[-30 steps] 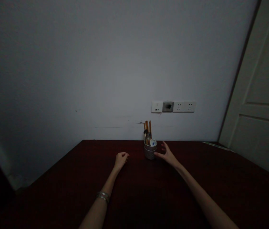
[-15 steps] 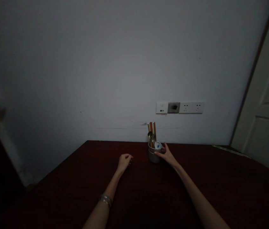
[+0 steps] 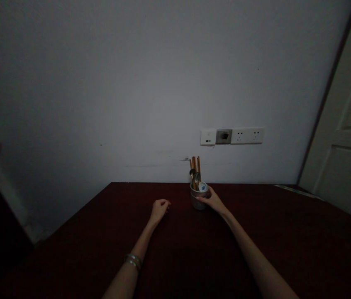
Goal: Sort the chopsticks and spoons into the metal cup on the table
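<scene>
A grey cylindrical utensil holder (image 3: pixel 198 204) stands upright on the dark red table. My right hand (image 3: pixel 213 202) grips it from the right, with the thumb across its front and the other fingers mostly hidden behind. Brown chopsticks (image 3: pixel 194 164), metal spoons (image 3: pixel 192 172) and a white spoon with a blue mark (image 3: pixel 203 187) stick up out of it. Left of the holder, my left hand (image 3: pixel 159 209) rests at the tabletop with its fingers loosely curled in; nothing shows in them. It does not touch the holder.
Behind the table (image 3: pixel 225 249) rises a pale wall (image 3: pixel 150 91) with a row of sockets (image 3: pixel 231 136). A flat strip (image 3: pixel 298 192) lies along the back right edge. To the right is a panelled door (image 3: pixel 349 124). Something dark and blurred stands at the far left.
My right hand has closed in on the utensil holder, its fingers now wrapped closer around it. My left hand keeps its curled pose. The whole view has shifted slightly.
</scene>
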The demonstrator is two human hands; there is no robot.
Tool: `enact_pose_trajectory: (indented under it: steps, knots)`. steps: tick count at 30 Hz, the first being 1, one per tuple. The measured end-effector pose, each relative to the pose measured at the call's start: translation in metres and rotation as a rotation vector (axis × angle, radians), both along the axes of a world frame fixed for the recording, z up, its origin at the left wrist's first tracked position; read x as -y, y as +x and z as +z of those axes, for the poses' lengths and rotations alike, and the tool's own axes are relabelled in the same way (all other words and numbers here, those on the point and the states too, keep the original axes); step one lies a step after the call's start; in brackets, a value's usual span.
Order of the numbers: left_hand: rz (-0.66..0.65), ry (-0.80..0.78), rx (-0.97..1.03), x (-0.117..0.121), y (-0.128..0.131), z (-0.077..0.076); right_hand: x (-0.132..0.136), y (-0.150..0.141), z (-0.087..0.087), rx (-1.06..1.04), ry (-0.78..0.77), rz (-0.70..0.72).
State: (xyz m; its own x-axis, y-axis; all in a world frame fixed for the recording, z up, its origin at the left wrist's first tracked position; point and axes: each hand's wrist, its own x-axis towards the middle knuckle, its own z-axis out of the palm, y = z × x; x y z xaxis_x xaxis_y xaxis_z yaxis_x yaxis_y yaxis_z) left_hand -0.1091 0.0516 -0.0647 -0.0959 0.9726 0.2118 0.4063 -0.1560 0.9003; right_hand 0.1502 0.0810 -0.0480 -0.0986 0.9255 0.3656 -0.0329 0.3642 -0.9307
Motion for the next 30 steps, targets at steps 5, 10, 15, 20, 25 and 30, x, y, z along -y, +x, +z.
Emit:
enact_pose_trajectory:
  steps: [5,10,15,20,25,30]
  knots:
    - [0.000,0.000,-0.016,0.004,0.002,0.005,0.001,-0.002,0.001,0.014,0.031,0.039]
    - [0.002,0.007,-0.035,0.004,0.001,0.005,0.001,-0.004,-0.001,0.001,0.029,-0.008]
    - [0.022,-0.020,-0.061,0.004,0.002,0.008,-0.001,-0.006,-0.004,0.025,0.042,-0.086]
    - [0.012,-0.023,-0.049,0.006,0.003,0.009,0.005,-0.008,0.000,0.040,0.058,-0.108]
    - [0.011,-0.023,-0.043,0.003,0.001,0.005,0.008,-0.010,0.003,0.079,0.059,-0.146]
    - [-0.003,-0.016,-0.028,0.003,0.001,0.005,0.010,-0.013,0.008,0.084,0.078,-0.156]
